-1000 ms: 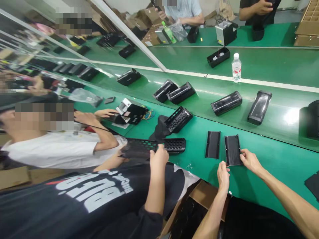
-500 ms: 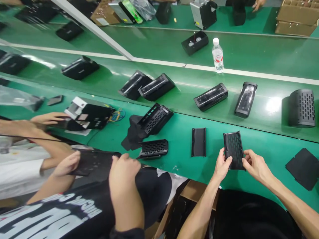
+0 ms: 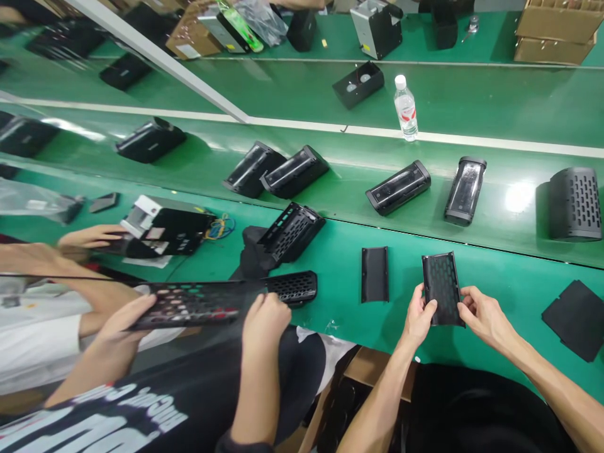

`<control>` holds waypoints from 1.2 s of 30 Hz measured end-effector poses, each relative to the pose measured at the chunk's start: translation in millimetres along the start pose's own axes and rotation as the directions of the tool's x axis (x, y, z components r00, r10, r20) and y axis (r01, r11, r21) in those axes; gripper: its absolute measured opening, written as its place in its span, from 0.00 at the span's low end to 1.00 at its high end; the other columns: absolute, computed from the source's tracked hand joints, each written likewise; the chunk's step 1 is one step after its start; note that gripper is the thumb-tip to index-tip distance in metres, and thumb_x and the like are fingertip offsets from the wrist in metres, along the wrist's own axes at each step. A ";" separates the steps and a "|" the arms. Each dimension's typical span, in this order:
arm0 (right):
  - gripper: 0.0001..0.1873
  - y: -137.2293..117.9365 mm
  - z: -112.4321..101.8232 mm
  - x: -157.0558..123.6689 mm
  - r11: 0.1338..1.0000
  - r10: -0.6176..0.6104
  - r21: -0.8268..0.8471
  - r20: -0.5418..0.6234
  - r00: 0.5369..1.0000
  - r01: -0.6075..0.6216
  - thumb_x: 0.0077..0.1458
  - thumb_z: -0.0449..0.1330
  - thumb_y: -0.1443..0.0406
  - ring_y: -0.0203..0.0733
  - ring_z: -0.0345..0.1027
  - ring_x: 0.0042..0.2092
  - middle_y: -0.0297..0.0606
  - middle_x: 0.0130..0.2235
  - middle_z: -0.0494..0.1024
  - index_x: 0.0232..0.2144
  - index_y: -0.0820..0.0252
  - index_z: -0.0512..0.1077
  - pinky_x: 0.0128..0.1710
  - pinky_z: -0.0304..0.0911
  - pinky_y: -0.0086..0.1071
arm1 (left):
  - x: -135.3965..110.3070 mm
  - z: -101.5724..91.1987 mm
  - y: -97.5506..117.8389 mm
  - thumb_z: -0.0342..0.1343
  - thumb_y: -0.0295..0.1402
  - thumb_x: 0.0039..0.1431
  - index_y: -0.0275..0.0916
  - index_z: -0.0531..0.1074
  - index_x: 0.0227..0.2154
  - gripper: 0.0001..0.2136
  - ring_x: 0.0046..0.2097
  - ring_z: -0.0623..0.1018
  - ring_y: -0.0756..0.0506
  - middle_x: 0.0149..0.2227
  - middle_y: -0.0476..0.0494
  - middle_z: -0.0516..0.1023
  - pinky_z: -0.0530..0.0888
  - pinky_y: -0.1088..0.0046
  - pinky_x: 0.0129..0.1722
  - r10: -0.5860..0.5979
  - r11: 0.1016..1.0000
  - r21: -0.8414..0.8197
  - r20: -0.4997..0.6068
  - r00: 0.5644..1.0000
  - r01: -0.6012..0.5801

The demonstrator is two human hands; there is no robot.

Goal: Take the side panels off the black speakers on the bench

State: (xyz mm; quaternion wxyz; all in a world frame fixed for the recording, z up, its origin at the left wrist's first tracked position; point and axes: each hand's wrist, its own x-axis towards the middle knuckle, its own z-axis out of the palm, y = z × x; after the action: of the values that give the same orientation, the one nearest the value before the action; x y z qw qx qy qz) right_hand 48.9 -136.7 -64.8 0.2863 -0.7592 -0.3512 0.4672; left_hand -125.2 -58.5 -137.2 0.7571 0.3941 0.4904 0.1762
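Between my two hands, over the green bench, is a black speaker grille panel [image 3: 442, 286] with rows of slots. A thin dark layer seems to lie over its slots. My left hand [image 3: 419, 314] grips its left edge, thumb on the front. The fingers of my right hand [image 3: 479, 309] pinch its lower right edge. Just left of it, a similar black panel [image 3: 375, 275] lies on the bench with a plain dark inside. To the right lie black sheets [image 3: 576, 321], apart from my hand.
On my left, a co-worker's hands hold a long perforated black panel [image 3: 189, 305]. Several black speakers stand along the belt, one [image 3: 465, 190] straight ahead. A water bottle [image 3: 406, 110] stands beyond them. Black housings [image 3: 295, 233] lie left on the bench; a cardboard box [image 3: 365, 365] is below its edge.
My hands keep the same grip on the grille panel. The co-worker's long panel has turned to show its holes, and one of their hands has moved right. The view has shifted slightly.
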 end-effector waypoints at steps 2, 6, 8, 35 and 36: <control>0.14 1.7 0.7 -0.2 1.000 0.001 0.001 0.004 1.000 -0.001 0.60 0.54 0.55 0.43 0.74 0.28 0.33 0.28 0.79 0.43 0.55 0.69 0.33 0.67 0.35 | 0.0 1.2 1.0 0.64 0.42 0.57 0.40 0.67 0.59 0.28 0.42 0.82 0.42 0.43 0.41 0.84 0.78 0.65 0.44 -0.006 1.000 0.002 -0.006 1.000 0.006; 0.15 3.4 1.5 -0.7 1.000 -0.003 -0.005 0.010 1.000 0.003 0.60 0.53 0.54 0.44 0.74 0.28 0.34 0.29 0.78 0.44 0.56 0.69 0.33 0.67 0.35 | -2.4 2.9 6.5 0.65 0.43 0.56 0.40 0.67 0.57 0.28 0.43 0.82 0.41 0.42 0.41 0.84 0.77 0.65 0.45 -0.007 1.000 0.007 -0.014 1.000 0.007; 0.16 3.4 2.1 -1.6 1.000 -0.007 -0.007 0.008 1.000 0.008 0.60 0.52 0.54 0.44 0.74 0.28 0.34 0.29 0.78 0.44 0.56 0.69 0.32 0.66 0.35 | -4.1 1.7 11.4 0.65 0.46 0.56 0.40 0.69 0.55 0.27 0.42 0.81 0.41 0.41 0.41 0.84 0.77 0.65 0.44 -0.007 1.000 0.017 -0.013 1.000 0.008; 0.05 34.0 30.9 -6.4 0.972 0.039 -0.226 -0.093 0.995 -0.059 0.58 0.55 0.59 0.44 0.68 0.26 0.31 0.25 0.73 0.34 0.52 0.63 0.30 0.54 0.34 | 35.9 3.8 29.1 0.58 0.42 0.63 0.43 0.72 0.35 0.08 0.26 0.68 0.46 0.23 0.53 0.71 0.63 0.70 0.31 0.153 0.917 0.393 -0.190 0.970 -0.068; 0.05 34.5 31.4 -6.5 0.972 0.038 -0.229 -0.097 0.995 -0.060 0.58 0.55 0.59 0.43 0.67 0.26 0.31 0.25 0.73 0.34 0.52 0.62 0.30 0.53 0.34 | 36.1 4.3 29.6 0.58 0.41 0.63 0.43 0.72 0.35 0.08 0.26 0.68 0.46 0.23 0.53 0.71 0.63 0.70 0.31 0.154 0.915 0.397 -0.190 0.970 -0.068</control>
State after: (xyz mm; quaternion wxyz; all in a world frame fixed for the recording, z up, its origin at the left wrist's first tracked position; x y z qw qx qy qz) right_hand 27.4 -158.8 -100.4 0.2002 -0.8166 -0.3707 0.3944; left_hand -101.4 -18.3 -135.3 0.5947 0.5417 0.5719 0.1606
